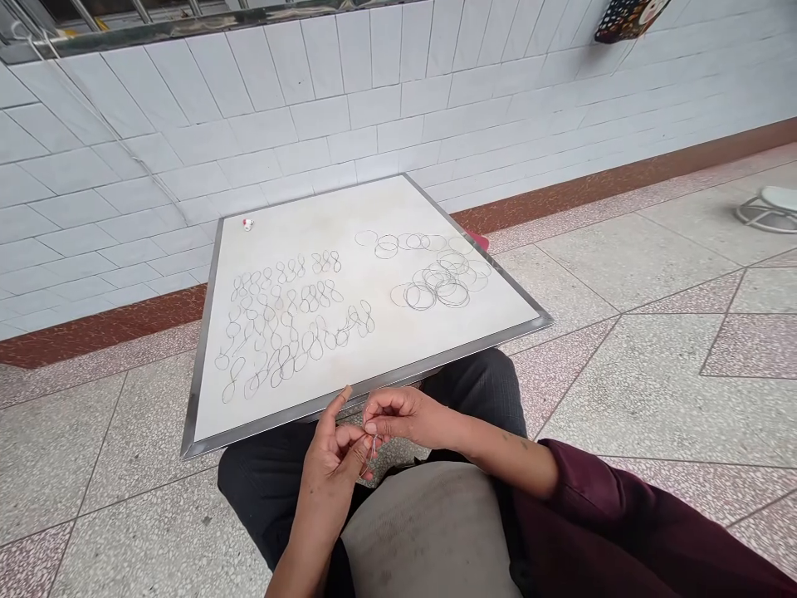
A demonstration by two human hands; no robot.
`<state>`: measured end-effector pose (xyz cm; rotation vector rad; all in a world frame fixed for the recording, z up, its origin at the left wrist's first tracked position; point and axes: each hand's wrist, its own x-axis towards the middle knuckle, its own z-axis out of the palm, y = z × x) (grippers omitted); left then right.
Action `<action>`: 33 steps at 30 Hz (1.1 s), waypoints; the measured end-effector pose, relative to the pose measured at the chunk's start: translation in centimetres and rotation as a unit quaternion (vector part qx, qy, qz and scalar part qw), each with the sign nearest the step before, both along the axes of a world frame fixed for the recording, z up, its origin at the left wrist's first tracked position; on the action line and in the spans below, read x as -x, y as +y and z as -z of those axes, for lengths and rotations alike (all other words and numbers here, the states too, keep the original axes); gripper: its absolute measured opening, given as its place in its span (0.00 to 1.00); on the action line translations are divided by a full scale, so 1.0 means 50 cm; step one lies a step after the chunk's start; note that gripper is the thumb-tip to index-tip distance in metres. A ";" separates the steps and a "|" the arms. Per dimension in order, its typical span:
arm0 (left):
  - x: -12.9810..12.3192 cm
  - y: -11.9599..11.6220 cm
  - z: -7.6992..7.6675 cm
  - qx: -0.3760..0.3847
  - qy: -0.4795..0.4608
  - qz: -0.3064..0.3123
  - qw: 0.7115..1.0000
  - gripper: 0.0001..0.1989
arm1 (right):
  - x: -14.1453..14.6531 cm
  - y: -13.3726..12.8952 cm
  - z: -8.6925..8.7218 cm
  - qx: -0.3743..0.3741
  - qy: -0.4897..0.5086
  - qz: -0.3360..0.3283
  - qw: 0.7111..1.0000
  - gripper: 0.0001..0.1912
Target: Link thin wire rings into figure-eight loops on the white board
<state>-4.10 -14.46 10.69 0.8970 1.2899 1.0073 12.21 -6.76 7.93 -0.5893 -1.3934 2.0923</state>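
Observation:
Below the near edge of the white table [386, 332], my left hand [333, 457] pinches a thin wire loop [374, 448] between thumb and fingertips, its index finger raised. My right hand [408, 417] meets it from the right, thumb and finger closed on the same wire. The wire's exact shape is too small to tell. On the table's left part lie rows of wires twisted into figure eights [315, 340]. Plain round wire rings [436, 286] overlap in a loose heap on the right part.
A small white and red object [248, 224] sits at the table's far left corner. Behind the table stands a white tiled wall [299, 124]. A white stool [775, 203] is on the floor at far right. My knees are under the table's near edge.

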 end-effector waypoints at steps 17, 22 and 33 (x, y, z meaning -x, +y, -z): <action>-0.005 0.001 0.011 -0.001 0.049 -0.015 0.999 0.43 | -0.010 0.009 0.003 -0.033 -0.029 -0.049 0.998 0.14; -0.004 -0.002 0.012 -0.011 0.032 -0.002 0.999 0.40 | -0.018 0.017 0.009 0.013 0.007 -0.092 0.996 0.13; 0.002 0.001 0.001 0.017 0.003 -0.030 0.999 0.42 | -0.011 0.017 0.012 -0.001 0.011 -0.034 0.999 0.15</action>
